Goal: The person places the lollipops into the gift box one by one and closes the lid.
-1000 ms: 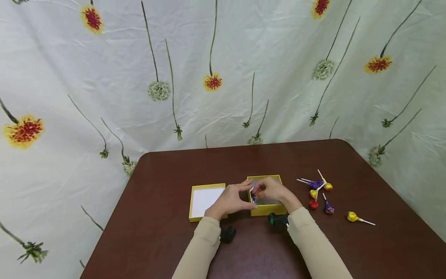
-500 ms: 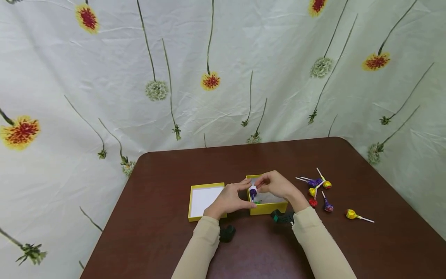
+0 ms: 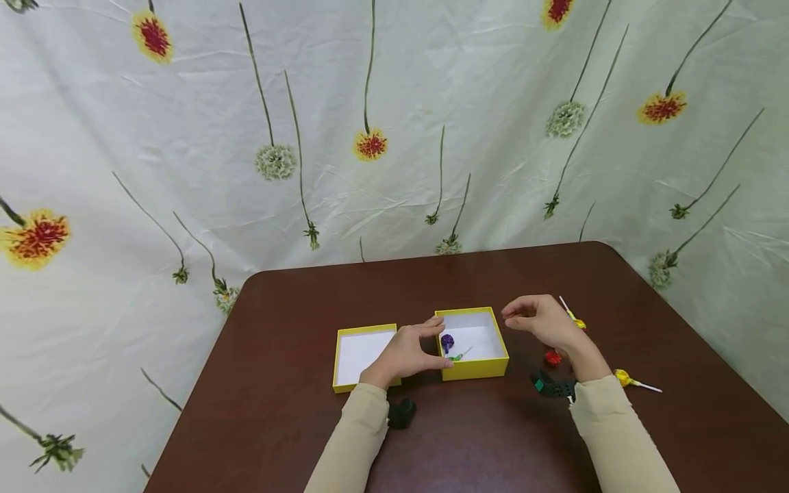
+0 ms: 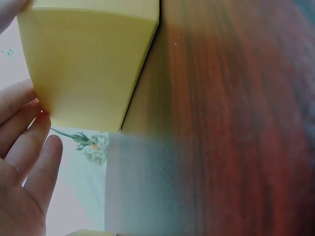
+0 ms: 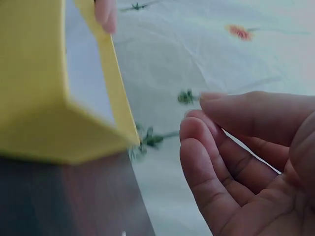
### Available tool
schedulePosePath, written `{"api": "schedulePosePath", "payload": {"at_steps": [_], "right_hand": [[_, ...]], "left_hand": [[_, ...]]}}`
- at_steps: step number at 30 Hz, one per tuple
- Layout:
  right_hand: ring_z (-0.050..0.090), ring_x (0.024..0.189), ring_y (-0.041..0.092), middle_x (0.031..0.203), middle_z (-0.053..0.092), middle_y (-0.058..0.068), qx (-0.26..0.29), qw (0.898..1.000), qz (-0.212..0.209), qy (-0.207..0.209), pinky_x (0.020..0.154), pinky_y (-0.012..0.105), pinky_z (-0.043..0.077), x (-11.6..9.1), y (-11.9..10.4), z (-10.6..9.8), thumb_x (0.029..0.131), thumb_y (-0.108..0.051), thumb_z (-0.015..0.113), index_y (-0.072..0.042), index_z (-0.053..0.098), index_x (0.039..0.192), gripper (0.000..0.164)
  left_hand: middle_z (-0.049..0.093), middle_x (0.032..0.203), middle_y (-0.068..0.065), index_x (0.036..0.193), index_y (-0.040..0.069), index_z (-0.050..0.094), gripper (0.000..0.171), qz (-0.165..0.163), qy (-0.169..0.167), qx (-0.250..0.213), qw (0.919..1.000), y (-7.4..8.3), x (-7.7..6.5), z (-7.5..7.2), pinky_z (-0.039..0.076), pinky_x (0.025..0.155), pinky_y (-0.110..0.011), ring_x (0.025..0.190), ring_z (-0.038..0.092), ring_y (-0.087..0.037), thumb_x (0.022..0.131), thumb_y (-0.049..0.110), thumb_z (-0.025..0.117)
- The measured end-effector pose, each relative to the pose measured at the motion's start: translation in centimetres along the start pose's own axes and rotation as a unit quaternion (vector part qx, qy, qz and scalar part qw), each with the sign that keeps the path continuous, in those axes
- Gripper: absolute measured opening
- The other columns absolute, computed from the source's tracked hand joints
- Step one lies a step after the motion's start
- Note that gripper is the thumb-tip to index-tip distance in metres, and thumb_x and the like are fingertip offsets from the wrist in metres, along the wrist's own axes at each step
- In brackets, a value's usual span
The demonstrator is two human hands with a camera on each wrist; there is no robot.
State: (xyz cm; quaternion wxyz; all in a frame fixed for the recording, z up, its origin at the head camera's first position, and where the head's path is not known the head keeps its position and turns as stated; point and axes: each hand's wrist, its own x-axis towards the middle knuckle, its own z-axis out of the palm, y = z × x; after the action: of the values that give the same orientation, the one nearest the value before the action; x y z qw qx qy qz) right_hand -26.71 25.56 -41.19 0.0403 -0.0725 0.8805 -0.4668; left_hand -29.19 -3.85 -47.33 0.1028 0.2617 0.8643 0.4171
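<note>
My left hand [image 3: 407, 352] holds the left side of a yellow box [image 3: 474, 370] with a white inside, thumb at the near corner and fingers at the far one. In the left wrist view its fingertips [image 4: 42, 120] touch the box's edge. Inside, at the left, lie a purple lollipop [image 3: 446, 340] and a green-wrapped one [image 3: 457, 357]. My right hand [image 3: 548, 325] hovers right of the box, holding nothing; thumb and fingers are loosely bent in the right wrist view. Beneath it a red lollipop [image 3: 553, 358] shows, and a yellow one [image 3: 579, 323] peeks out beyond.
The yellow box lid [image 3: 365, 352], white inside, lies left of the box. Another yellow lollipop [image 3: 622, 377] rests on the brown table [image 3: 296, 424] at the right. A flower-printed cloth [image 3: 394, 198] hangs behind.
The right hand has let go of the purple lollipop inside the box, then moved right over the loose lollipops, hiding several of them. The left hand has stayed on the box.
</note>
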Motion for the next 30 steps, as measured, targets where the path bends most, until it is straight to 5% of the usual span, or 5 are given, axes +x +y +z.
{"api": "schedulePosePath", "payload": {"at_steps": [10,18,26,30], "right_hand": [[0.059,0.109,0.037,0.127,0.062,0.027,0.017,0.994,0.053,0.089,0.074,0.027,0.054,-2.1,3.5,-2.8,0.097,-0.013,0.066,0.007,0.066,0.120,0.030],[0.061,0.083,0.003,0.105,0.068,-0.003,0.009,0.977,0.103,0.184,0.072,0.026,0.055,-2.7,6.5,-4.3,0.099,-0.018,0.064,0.005,0.063,0.127,0.037],[0.050,0.074,-0.014,0.123,0.066,0.024,-0.003,0.964,0.145,0.221,0.078,0.025,0.051,-3.1,8.6,-4.7,0.098,-0.014,0.064,0.007,0.060,0.130,0.039],[0.064,0.092,0.012,0.127,0.064,0.028,0.008,0.960,0.167,0.227,0.090,0.040,0.051,-2.9,9.5,-4.6,0.097,-0.013,0.063,0.009,0.059,0.130,0.040]], "left_hand": [[0.044,0.156,0.008,0.145,0.011,0.055,0.078,0.001,0.001,0.001,1.0000,0.1,-0.1,0.0,0.035,0.119,-0.049,0.149,0.036,-0.021,0.078,0.040,0.086],[0.044,0.156,0.007,0.145,0.010,0.055,0.079,0.004,0.002,-0.004,1.0000,0.2,-0.2,0.1,0.036,0.118,-0.049,0.149,0.037,-0.022,0.078,0.039,0.086],[0.044,0.156,0.007,0.145,0.009,0.054,0.080,0.004,0.003,-0.007,1.0000,0.1,-0.1,0.0,0.035,0.118,-0.050,0.149,0.037,-0.022,0.078,0.039,0.086],[0.045,0.156,0.006,0.145,0.009,0.054,0.080,0.006,0.003,-0.006,1.0000,0.1,-0.2,0.0,0.035,0.119,-0.050,0.149,0.037,-0.022,0.078,0.039,0.086]]}}
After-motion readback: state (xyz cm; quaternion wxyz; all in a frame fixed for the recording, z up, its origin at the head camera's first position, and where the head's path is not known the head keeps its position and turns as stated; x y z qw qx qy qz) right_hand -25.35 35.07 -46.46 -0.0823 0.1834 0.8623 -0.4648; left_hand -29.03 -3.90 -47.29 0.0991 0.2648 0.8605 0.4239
